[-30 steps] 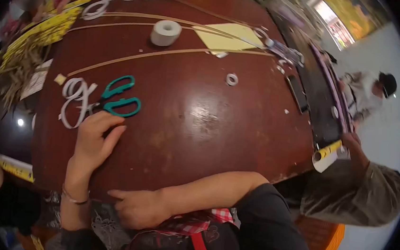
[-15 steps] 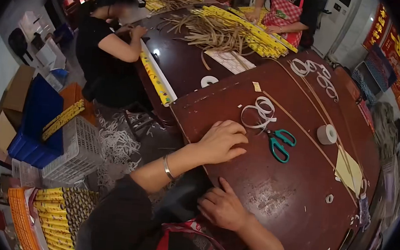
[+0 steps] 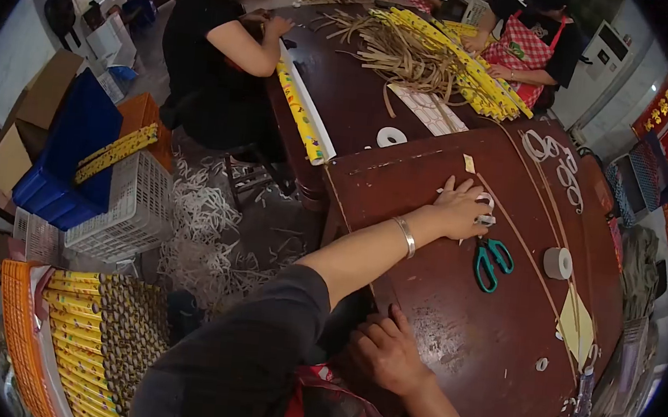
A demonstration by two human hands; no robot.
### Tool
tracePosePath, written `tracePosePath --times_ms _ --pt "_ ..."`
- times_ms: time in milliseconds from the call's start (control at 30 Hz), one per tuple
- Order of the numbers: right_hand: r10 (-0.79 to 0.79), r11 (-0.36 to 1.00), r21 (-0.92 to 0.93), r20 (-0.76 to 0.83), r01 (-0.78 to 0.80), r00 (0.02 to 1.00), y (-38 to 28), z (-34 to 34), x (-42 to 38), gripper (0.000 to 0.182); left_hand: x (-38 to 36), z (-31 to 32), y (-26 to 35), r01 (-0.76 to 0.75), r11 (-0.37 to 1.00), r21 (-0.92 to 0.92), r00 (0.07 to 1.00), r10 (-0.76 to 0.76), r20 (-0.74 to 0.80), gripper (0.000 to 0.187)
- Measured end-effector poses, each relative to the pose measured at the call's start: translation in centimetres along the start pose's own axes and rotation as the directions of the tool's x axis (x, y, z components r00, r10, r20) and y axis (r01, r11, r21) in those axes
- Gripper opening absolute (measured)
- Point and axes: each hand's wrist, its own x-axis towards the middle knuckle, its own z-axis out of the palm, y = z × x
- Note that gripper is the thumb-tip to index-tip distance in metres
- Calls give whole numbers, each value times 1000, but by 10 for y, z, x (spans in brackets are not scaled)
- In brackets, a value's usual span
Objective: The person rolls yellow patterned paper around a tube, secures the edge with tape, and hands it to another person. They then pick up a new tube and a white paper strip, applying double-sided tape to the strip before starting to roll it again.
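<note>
My left hand (image 3: 465,210), with a silver bangle at the wrist, reaches across the brown tabletop with its fingers spread. It lies over a loose coil of white paper strip (image 3: 486,200), hiding most of it. Just below those fingers are scissors (image 3: 493,264) with teal handles; their blades are largely covered. My right hand (image 3: 390,352) rests at the near table edge, index finger extended and the others loosely curled, with nothing visible in it. A thick white tape roll (image 3: 558,263) stands farther right.
Brown strips and yellow patterned tubes (image 3: 480,78) are piled across the table. A seated person (image 3: 228,56) works at the left; another, in a checked apron (image 3: 526,51), is opposite. Crates (image 3: 129,205) and white paper shreds (image 3: 205,213) cover the floor at left.
My left hand has moved forward and right, from beside the white strip coil to over it. My right hand stays by the table edge. The view has shifted.
</note>
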Motion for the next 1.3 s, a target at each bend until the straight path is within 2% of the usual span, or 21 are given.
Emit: tracePosePath --times_ms 67,100,167,200,267,333,400,433,500,600,667,700,733,833,933,967,1033,1067,1133,1233,1300 --pt "5 1000 7 20 -5 1000 0 -2 -1 26 -7 -9 5 -22 999 -34 999 21 -50 29" --pt "14 1000 3 51 -15 999 -1 -2 -1 26 -5 -6 0 -19 999 -30 999 18 -32 29" --pt "21 1000 22 41 -22 999 -1 -3 -1 26 5 2 -10 -9 986 -167 980 -24 -195 16" --pt "15 1000 26 40 -16 999 0 -3 0 25 10 9 -13 -208 929 -307 845 13 -534 6" --pt "28 998 56 33 -30 999 -1 -3 1 23 14 -6 -11 -281 842 -461 735 -120 -667 7" --pt "40 996 82 35 -43 999 0 -4 2 22 12 -25 -13 -266 581 -769 758 -367 -539 14" --pt "46 991 126 1 -46 999 0 -6 4 19 -3 -58 2 -302 171 -938 752 -562 -344 29" --pt "58 992 116 0 -58 998 0 -6 4 19 -19 -68 -17 -178 22 -984 899 -402 -172 44" --pt "53 986 158 -19 -50 998 1 -6 3 18 -64 -82 -25 -280 91 -956 918 -265 -294 59" --pt "66 981 185 -5 -64 998 1 -8 4 18 -143 -105 -51 -215 189 -958 890 -366 -272 41" --pt "65 982 178 -21 -60 998 2 -6 4 18 -201 -122 -71 -304 170 -938 732 -589 -343 43" --pt "54 982 181 -28 -48 998 2 -6 4 19 -227 -131 -86 -320 229 -919 670 -632 -391 45" --pt "59 982 181 -32 -52 998 1 -6 5 19 -248 -140 -104 -225 366 -903 508 -747 -429 52" --pt "62 976 213 -26 -55 998 1 -10 8 19 -301 -158 -128 -204 419 -885 417 -781 -466 53" --pt "59 979 197 -2 -58 998 1 -9 8 19 -335 -157 -170 81 690 -719 259 -711 -654 55" --pt "54 982 182 -15 -50 998 1 -8 8 19 -341 -162 -168 99 664 -741 277 -733 -621 53" --pt "52 984 173 -24 -47 998 0 -7 8 19 -358 -159 -197 381 758 -530 348 -649 -677 47" --pt "44 986 162 -32 -39 999 0 -6 8 19 -346 -152 -182 621 784 6 424 -329 -844 43" --pt "37 988 154 -35 -31 999 0 -8 8 19 -326 -151 -153 797 450 402 541 -237 -807 44" --pt "31 990 139 -32 -26 999 0 -10 9 19 -298 -146 -125 514 833 206 607 -183 -774 37" --pt "42 990 139 -25 -38 999 -1 -9 9 19 -267 -128 -73 330 934 136 648 -119 -752 28"
